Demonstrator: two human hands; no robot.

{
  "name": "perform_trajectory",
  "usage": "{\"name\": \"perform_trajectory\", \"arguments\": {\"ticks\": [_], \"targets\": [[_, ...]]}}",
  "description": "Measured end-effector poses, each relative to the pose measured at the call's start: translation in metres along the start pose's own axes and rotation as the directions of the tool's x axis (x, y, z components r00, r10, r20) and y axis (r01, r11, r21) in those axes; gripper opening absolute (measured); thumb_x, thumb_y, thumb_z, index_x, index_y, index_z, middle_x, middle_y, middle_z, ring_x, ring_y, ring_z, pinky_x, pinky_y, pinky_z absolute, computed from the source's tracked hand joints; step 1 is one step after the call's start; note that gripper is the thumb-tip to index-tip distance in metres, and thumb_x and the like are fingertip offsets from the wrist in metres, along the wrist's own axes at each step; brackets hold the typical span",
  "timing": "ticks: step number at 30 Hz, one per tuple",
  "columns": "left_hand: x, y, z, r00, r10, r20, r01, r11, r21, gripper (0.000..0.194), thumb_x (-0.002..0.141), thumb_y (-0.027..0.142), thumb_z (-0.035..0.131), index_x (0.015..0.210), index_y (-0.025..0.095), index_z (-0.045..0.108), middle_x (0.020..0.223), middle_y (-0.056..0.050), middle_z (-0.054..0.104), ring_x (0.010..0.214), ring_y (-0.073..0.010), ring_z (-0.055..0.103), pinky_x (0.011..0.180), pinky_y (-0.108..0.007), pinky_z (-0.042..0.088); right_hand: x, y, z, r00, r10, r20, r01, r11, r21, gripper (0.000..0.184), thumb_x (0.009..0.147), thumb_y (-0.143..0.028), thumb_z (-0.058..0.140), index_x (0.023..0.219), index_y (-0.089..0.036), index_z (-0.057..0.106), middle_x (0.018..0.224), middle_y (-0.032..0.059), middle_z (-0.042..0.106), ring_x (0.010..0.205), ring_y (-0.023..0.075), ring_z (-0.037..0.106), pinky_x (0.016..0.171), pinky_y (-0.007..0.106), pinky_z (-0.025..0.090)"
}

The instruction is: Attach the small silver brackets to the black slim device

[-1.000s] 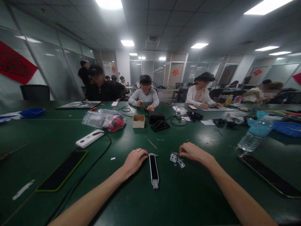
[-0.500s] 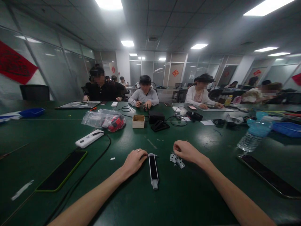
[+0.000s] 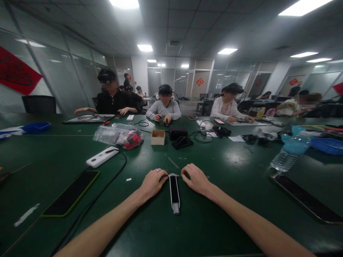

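One white-framed black strip (image 3: 174, 192), flat on the green work table (image 3: 214, 221) and lengthwise between my left hand (image 3: 152, 184) and right hand (image 3: 195, 179), both curled inward at its far end, working that end, any pinch there impossible to tell.

No text can be read, even on the red banner (image 3: 16, 71).

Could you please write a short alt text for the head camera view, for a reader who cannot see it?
The left hand and right hand meet at the top end of a slim black-and-white device on a dark green table. A co-worker sits across the table.
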State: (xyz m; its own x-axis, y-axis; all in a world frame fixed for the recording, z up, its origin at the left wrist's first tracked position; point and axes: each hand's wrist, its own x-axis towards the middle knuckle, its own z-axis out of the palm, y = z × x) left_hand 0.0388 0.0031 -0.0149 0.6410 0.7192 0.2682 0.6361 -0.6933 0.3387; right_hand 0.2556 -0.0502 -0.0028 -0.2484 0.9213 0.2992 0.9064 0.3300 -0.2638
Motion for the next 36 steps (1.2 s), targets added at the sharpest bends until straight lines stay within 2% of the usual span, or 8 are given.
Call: {"name": "perform_trajectory", "arguments": {"ticks": [10,22,36], "targets": [[-0.0005,-0.0045,0.0034,1.000,0.022,-0.016,-0.022,1.000,-0.002,0.015,0.091,0.024,0.049,0.093,0.020,0.063,0.090,-0.002,0.065,0.083,-0.0168,0.060,0.072,-0.025,0.043,-0.0012,-0.0075,-0.0047,1.000,-0.011,0.018,0.010,0.999,0.054,0.011,0.086,-0.024,0.052,0.085,-0.016,0.060,0.086,0.0060,0.061,0.079,0.0169,0.054,0.071,0.030,0.046],[0.0000,-0.0021,0.0012,1.000,0.015,-0.002,-0.015,1.000,0.011,0.014,0.091,0.024,0.050,0.092,0.020,0.063,0.089,-0.003,0.065,0.083,-0.0169,0.060,0.073,-0.026,0.044,-0.0004,-0.0016,-0.0011,0.998,-0.019,0.054,0.015,0.998,0.061,0.012,0.085,-0.027,0.055,0.088,-0.017,0.061,0.088,0.0051,0.062,0.082,0.0175,0.055,0.074,0.032,0.045],[-0.0006,-0.0039,0.0029,1.000,0.016,-0.008,-0.016,1.000,0.003,0.016,0.092,0.026,0.048,0.094,0.021,0.063,0.091,-0.002,0.064,0.083,-0.0170,0.059,0.072,-0.026,0.044,0.0013,-0.0015,0.0014,0.997,-0.066,0.039,0.066,0.998,0.005,0.014,0.089,-0.029,0.054,0.094,-0.018,0.061,0.094,0.0045,0.062,0.088,0.0174,0.054,0.077,0.031,0.044]]}}
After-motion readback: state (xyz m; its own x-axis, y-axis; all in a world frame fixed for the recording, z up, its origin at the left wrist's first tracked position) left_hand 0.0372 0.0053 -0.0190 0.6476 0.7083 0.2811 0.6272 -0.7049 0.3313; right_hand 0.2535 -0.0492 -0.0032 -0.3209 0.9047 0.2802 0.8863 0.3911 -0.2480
